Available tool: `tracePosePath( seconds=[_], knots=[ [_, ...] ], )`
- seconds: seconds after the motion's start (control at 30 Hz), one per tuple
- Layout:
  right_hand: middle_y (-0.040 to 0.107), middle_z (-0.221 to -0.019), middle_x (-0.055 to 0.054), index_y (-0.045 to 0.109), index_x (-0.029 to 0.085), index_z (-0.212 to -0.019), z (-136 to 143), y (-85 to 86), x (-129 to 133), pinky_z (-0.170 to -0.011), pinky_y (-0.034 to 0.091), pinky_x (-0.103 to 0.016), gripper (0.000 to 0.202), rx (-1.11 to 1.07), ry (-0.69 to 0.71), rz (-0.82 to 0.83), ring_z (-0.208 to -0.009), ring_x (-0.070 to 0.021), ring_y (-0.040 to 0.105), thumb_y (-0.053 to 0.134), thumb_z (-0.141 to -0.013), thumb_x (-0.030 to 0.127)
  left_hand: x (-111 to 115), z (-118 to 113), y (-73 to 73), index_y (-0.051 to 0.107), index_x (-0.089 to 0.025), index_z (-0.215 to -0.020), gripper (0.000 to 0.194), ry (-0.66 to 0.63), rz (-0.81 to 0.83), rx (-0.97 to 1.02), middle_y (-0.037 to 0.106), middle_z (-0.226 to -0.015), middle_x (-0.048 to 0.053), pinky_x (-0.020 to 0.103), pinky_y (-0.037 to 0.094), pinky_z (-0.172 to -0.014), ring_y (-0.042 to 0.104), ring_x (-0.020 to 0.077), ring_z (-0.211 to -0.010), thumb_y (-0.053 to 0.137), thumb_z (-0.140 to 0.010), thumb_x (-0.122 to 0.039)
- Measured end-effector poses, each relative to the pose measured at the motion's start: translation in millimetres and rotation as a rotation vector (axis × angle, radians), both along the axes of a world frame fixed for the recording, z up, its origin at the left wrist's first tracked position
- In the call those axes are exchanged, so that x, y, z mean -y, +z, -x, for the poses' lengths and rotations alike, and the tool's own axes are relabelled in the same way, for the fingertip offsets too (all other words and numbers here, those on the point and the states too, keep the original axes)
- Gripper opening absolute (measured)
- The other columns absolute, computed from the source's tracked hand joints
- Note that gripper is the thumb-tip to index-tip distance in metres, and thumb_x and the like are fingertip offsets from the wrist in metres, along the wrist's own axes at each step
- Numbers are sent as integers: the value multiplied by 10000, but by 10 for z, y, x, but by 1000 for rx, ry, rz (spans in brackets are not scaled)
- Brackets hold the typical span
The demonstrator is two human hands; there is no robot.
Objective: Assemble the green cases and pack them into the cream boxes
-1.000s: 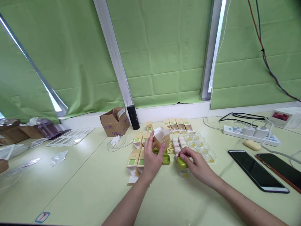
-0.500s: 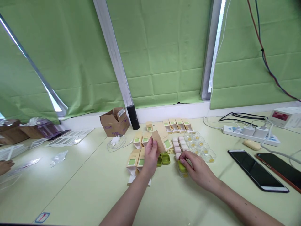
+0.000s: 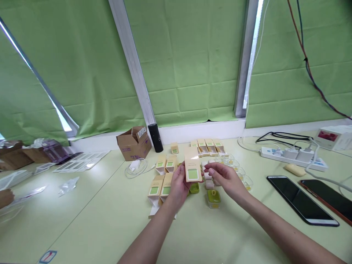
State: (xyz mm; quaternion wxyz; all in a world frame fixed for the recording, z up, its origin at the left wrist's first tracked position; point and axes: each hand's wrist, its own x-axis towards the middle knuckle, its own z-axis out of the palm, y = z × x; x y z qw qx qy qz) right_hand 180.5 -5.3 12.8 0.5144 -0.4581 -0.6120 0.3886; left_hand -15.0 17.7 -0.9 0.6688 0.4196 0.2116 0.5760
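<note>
A cream-coloured small carton [image 3: 193, 164] with a green square window stands upright in my left hand [image 3: 179, 183], its front towards me. My right hand [image 3: 224, 178] hovers beside the carton with fingers apart, holding nothing. Below it, a clear little box with an olive-green lid [image 3: 213, 197] sits on the table. Pale pink blocks [image 3: 208, 184] lie between my hands, partly covered. Another olive-green piece [image 3: 194, 188] shows under the held carton. Several matching cartons [image 3: 154, 187] lie left of my left hand, some with flaps open.
More cartons [image 3: 210, 146] stand at the back, near clear containers [image 3: 242, 172]. Two phones [image 3: 301, 198], a power strip [image 3: 293, 157] and cables lie right. A cardboard box [image 3: 134, 143] and black cylinder [image 3: 155, 137] stand by the wall. At far left is another person's hand [image 3: 6, 198].
My right hand has let go of the green-lidded box and risen towards the carton. In my left hand, the carton has turned so its windowed front faces me.
</note>
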Motion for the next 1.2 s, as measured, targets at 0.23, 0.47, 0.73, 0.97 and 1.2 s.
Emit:
tracePosePath(
  seconds=[0.23, 0.47, 0.73, 0.97, 1.2],
  knots=[
    [785, -1069, -110, 753, 211, -1092, 206, 157, -57, -872, 563, -435, 546, -109, 147, 40, -933, -277, 700, 756, -794, 669, 28, -17, -5, 677, -195, -1313, 544, 34, 19, -48, 767, -1232, 122, 389, 651, -860, 757, 293, -1092, 794, -890, -517],
    [783, -985, -89, 745, 201, -1046, 181, 112, -19, -766, 536, -332, 547, -361, 133, 132, -846, -220, 684, 831, -747, 652, 27, -16, -30, 647, -220, -1407, 606, 177, -138, -265, 695, -1397, 133, 429, 555, -1072, 658, 317, -1291, 708, -933, -593],
    [710, -748, -25, 705, 197, -1009, 125, 0, -58, -647, 495, -298, 614, -462, 10, 172, -651, -163, 609, 855, -685, 696, 92, -20, -76, 555, -234, -1505, 603, 134, -327, -350, 541, -1574, 144, 444, 433, -1201, 489, 331, -1477, 731, -954, -405],
    [765, -777, -45, 654, 220, -1049, 147, 9, -39, -667, 538, -328, 647, -357, -17, 121, -715, -207, 688, 839, -690, 725, 116, -68, -90, 544, -262, -1509, 557, 143, -383, -441, 552, -1559, 124, 439, 444, -1187, 545, 313, -1410, 695, -979, -342],
    [751, -741, -24, 614, 229, -1046, 158, -2, -30, -644, 529, -321, 702, -358, -28, 121, -720, -208, 690, 843, -644, 758, 138, -68, -37, 564, -258, -1476, 534, 163, -410, -475, 588, -1506, 128, 436, 459, -1160, 565, 313, -1371, 699, -972, -375]
  ],
)
